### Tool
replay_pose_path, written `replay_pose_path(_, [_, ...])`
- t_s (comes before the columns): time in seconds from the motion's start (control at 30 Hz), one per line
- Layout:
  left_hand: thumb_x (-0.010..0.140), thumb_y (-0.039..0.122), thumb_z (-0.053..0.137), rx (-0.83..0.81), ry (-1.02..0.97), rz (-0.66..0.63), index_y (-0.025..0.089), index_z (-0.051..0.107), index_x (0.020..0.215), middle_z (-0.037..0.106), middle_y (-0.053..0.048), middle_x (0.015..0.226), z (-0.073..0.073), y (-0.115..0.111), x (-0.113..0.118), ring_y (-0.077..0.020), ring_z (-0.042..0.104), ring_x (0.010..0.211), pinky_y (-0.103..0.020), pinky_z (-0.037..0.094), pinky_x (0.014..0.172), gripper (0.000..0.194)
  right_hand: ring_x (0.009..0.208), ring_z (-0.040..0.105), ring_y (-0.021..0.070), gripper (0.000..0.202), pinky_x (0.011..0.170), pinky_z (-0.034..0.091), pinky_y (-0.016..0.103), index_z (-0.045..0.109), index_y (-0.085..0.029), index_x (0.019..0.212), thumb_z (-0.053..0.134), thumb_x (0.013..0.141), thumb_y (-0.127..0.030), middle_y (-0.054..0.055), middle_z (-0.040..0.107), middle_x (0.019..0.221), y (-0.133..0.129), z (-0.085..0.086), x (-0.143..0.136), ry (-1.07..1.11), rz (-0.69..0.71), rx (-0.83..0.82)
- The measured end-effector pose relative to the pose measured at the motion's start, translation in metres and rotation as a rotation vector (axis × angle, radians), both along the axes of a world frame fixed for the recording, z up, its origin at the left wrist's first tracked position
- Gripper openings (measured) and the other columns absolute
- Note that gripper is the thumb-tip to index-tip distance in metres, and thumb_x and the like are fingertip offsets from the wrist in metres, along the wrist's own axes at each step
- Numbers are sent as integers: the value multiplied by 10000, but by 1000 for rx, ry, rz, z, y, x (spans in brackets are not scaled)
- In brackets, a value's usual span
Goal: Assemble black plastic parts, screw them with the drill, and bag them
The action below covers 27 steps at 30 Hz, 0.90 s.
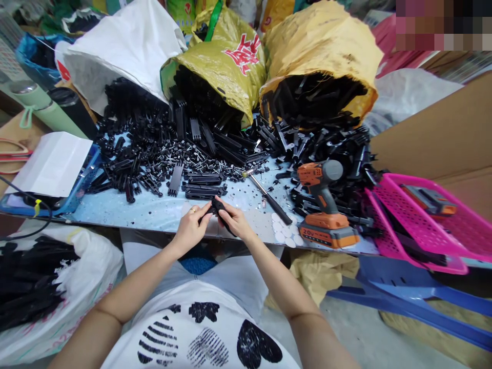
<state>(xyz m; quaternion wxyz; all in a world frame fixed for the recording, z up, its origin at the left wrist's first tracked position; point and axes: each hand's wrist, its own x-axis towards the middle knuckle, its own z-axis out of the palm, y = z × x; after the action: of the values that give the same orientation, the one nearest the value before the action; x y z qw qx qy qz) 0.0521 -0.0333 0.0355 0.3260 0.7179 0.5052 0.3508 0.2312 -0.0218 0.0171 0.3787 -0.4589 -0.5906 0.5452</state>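
Both hands meet at the table's front edge around a black plastic part [217, 206]. My left hand [192, 224] is closed on its left side, thumb and fingers pinching; a ring shows on one finger. From the other side my right hand [232, 219] grips it, and a dark length runs down under the palm. The fingers cover much of the part, so its full shape is hidden. Just beyond them lie stacked black slotted pieces [203, 190]. A hammer [269, 197] rests to the right, its handle toward me.
An orange cordless drill [323, 200] stands right of the hammer, near a pink basket [415, 220]. Black parts and screws [188, 156] heap up behind, spilling from white [123, 46], green [215, 72] and yellow [319, 46] sacks. A blue tray [82, 179] sits left.
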Motion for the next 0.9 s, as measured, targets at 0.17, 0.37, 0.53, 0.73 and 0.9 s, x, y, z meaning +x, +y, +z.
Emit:
replay_pose_path(0.17, [939, 306, 413, 133, 90, 23, 185, 577, 1234, 596, -87, 897, 1, -7, 4, -187, 586, 844, -310, 483, 797, 358, 566, 521, 105, 521, 684, 512, 292, 492, -243, 1342, 509, 869, -459, 26, 640, 836, 3, 11, 10, -224, 71, 213])
replay_pose_path(0.37, [963, 285, 347, 337, -97, 256, 157, 525, 1281, 614, -134, 997, -2, -16, 27, -186, 580, 894, -325, 482, 821, 387, 552, 513, 96, 551, 602, 513, 284, 400, -253, 1407, 436, 903, -470, 84, 608, 1106, -16, 7, -25, -72, -142, 236])
replay_pose_path(0.53, [958, 292, 363, 343, -116, 160, 160, 554, 1253, 640, -127, 1020, 1, -5, 15, -181, 587, 902, -336, 488, 828, 375, 552, 513, 112, 573, 623, 522, 304, 369, -273, 1424, 438, 897, -484, 81, 601, 1081, -25, 3, -35, -75, -189, 195])
replay_pose_path(0.73, [946, 299, 404, 335, -97, -28, 166, 607, 1187, 663, -85, 914, 3, 8, -2, -151, 597, 818, -292, 499, 769, 342, 568, 492, 118, 585, 659, 515, 322, 353, -262, 1431, 430, 897, -490, 60, 616, 969, -28, -8, -41, -59, -258, 191])
replay_pose_path(0.9, [964, 306, 345, 388, -126, 168, 163, 568, 1232, 661, -108, 965, 2, -4, 9, -169, 601, 860, -328, 497, 798, 377, 760, 592, 171, 588, 737, 529, 340, 362, -279, 1426, 418, 892, -517, 82, 576, 1196, -28, 1, -52, -29, -245, 186])
